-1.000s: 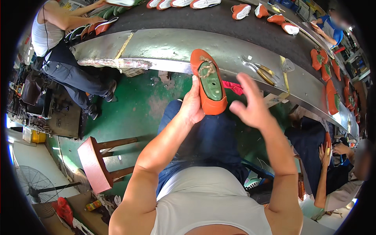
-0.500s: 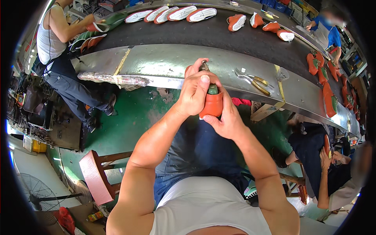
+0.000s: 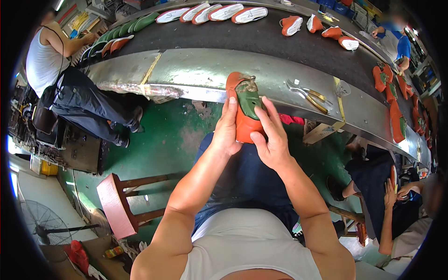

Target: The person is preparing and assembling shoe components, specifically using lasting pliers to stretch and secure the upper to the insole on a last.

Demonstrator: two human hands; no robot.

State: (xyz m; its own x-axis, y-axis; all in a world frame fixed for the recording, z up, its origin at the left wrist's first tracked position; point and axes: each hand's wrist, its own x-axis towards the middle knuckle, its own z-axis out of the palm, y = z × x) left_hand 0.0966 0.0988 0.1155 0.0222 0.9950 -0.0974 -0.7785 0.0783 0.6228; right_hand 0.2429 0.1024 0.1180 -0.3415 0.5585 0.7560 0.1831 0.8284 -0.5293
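Your left hand has slid off the toe and down the side of the orange slip-on shoe, so the green last and the knotted cord at its toe end are bared; half a second ago both hands covered them. That leaves the upper open to your view and touch. The shoe sits between your hands, toe away from you. Your left hand clasps its side, thumb uppermost, fingers hidden behind. Your right hand lies at the heel, thumb and fingers parted, fingertips by the last; how firmly it presses you cannot tell.

Just beyond your hands runs the metal ledge, hemming in the toe end. Right of your hands, pincers and a clear cup lie on it. Farther off, white-soled shoes line the dark belt.
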